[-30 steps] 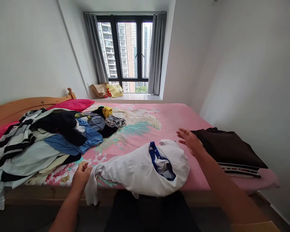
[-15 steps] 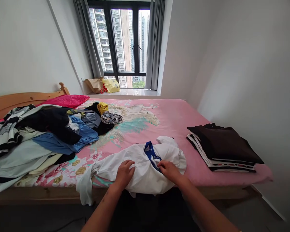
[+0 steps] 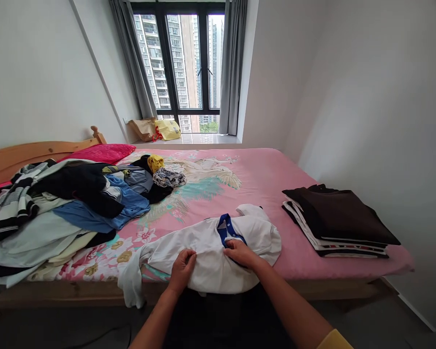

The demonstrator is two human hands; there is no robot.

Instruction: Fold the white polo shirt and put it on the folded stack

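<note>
A white shirt (image 3: 203, 242) with a blue collar and buttoned placket (image 3: 225, 228) lies rumpled along the near edge of the bed, one sleeve (image 3: 131, 281) hanging over the side. My left hand (image 3: 182, 267) is closed at the shirt's left part, thumb and forefinger pinching the white cloth. Just below the blue placket, my right hand (image 3: 240, 252) pinches the fabric between thumb and fingers. Part of the placket is hidden under that hand.
A loose heap of clothes (image 3: 83, 208) covers the bed's left side, by a red pillow (image 3: 105, 153). On the right stands a folded stack of clothes (image 3: 337, 218), dark on top. Paper and yellow bags (image 3: 168, 130) rest on the windowsill. The wooden bed frame (image 3: 58, 293) runs along the front.
My right hand has moved left across the placket onto the white cloth. My left hand has shifted slightly left and its fingers have closed together. The shirt has hardly moved.
</note>
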